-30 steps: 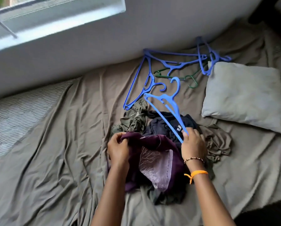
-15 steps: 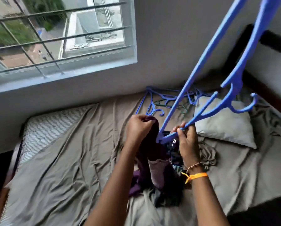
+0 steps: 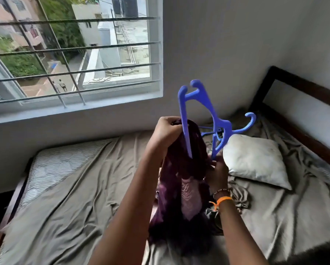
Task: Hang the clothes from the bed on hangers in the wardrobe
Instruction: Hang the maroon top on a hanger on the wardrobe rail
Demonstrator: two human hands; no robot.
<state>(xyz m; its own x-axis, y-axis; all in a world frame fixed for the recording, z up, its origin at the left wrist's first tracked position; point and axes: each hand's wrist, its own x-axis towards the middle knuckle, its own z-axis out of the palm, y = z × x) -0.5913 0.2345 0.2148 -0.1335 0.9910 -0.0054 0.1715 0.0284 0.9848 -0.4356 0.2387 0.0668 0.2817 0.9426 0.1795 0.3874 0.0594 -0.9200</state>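
Early stage of the hanging task. A person stands at the bed (image 3: 68, 197) and holds the purple garment (image 3: 181, 180) up above the sheet; it is off the mattress but not yet seated on a hanger. The blue hanger (image 3: 185, 121) is raised almost on end, one long arm running down into the gathered top of the garment and its other end pointing up toward the window (image 3: 74, 54). By this judgement the hanger is being threaded into the garment's opening, and the shoulders are not yet spread over it.

The left hand (image 3: 168, 129) has its fingers curled round a bunched upper edge of the garment, just beside the hanger's long arm, at the top of the cloth. The right hand (image 3: 216, 169) sits lower and to the right, fingers closed on the lower part of the hanger where it meets the fabric; whether it also pinches cloth cannot be told. The garment hangs between the two forearms, its pale printed panel facing the camera.

Remaining work, as far as visible: more crumpled clothes (image 3: 238, 197) lie on the sheet behind the right wrist, near the pillow (image 3: 256, 161), and spare hangers (image 3: 208, 133) lie beyond the garment. No wardrobe is in view, so nothing can be confirmed as hung.
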